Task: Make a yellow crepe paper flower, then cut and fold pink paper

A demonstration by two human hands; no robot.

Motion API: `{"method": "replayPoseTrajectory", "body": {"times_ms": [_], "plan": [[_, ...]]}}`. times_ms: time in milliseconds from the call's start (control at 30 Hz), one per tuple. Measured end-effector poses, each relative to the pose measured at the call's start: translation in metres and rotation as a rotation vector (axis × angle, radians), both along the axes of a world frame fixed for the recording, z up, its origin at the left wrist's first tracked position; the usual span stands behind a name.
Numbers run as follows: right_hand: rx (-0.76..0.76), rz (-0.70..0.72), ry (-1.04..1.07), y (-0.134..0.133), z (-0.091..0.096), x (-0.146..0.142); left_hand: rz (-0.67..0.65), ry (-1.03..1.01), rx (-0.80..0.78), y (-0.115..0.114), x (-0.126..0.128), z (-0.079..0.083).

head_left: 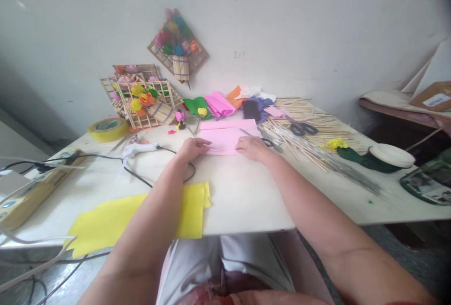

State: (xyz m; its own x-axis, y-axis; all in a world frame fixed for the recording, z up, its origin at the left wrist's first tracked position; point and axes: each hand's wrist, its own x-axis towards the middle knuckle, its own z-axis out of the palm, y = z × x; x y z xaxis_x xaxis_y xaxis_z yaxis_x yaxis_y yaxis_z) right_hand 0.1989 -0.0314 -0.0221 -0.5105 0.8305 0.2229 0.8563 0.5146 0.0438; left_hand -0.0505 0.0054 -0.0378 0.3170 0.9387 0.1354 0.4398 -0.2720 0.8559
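A sheet of pink crepe paper [225, 139] lies flat on the table, its far edge folded or rolled over. My left hand [194, 150] grips its near left corner, thumb and fingers closed at the edge. On the right part of the sheet, my right hand [252, 148] has its fingers bent together on the near edge, holding the paper. Just behind that hand lies a pair of scissors [267, 142], blades pointing left over the paper and partly hidden. Yellow crepe paper [192, 215] lies under my left forearm at the table's front edge.
To the left are a glue gun [143, 149] with its cord, a tape roll [108, 129] and a power strip [38, 187]. Wooden sticks [317, 121], wires [327, 164] and black-handled scissors [303, 129] lie right. Stick frames with paper flowers [141, 100] lean at the back.
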Motion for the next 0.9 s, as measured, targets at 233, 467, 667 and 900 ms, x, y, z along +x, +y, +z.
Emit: {"method": "replayPoseTrajectory", "body": {"times_ms": [233,467,667,900], "plan": [[0.027,0.016,-0.020,-0.0009,0.0003,0.0003,0.021,0.011,-0.004,-0.0016,-0.0004,0.0018],[0.038,0.046,-0.056,-0.0035,0.0020,-0.0006,0.014,0.012,-0.019,-0.0028,-0.0004,0.0028],[0.005,0.032,-0.099,-0.0042,0.0042,-0.0041,0.021,0.051,0.009,-0.0010,-0.0015,0.0010],[-0.010,0.059,-0.083,-0.0041,0.0025,-0.0034,0.009,0.034,0.009,0.0012,-0.0021,-0.0014]]}}
